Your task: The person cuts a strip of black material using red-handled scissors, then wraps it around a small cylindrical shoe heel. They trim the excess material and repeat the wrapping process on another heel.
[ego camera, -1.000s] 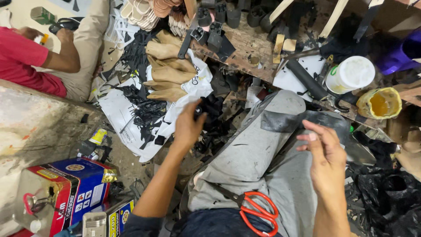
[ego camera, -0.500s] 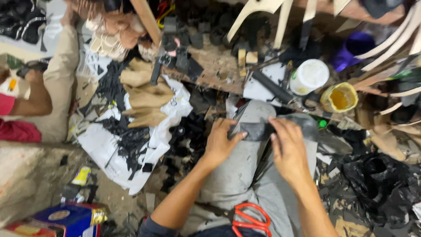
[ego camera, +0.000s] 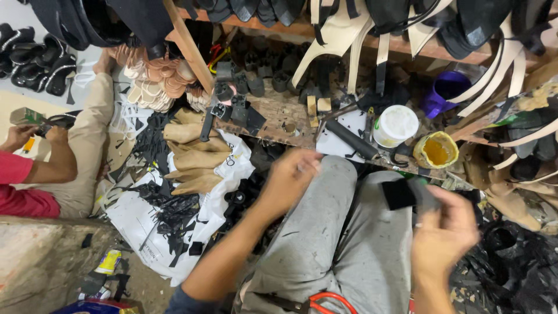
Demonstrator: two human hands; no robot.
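Note:
I sit with my grey-trousered legs (ego camera: pixel 325 250) stretched under a low wooden bench (ego camera: pixel 279 116). My right hand (ego camera: pixel 444 232) is blurred and pinches a small flat black piece (ego camera: pixel 401 195) above my right knee. My left hand (ego camera: pixel 290 177) hovers over my left knee with its fingers curled; whether it holds anything I cannot tell. Red-handled scissors (ego camera: pixel 317 302) lie on my lap near the bottom edge.
On the bench stand a white lidded tub (ego camera: pixel 396 125), a yellow glue pot (ego camera: pixel 436 150) and a purple cup (ego camera: pixel 444 93). Tan shoe parts (ego camera: pixel 195 157) and black scraps lie on white sheets at left. Another person in red (ego camera: pixel 26 180) sits far left.
My hands were together over my knee and have moved apart, the right carrying the black piece to the right. The view has tilted up toward the bench.

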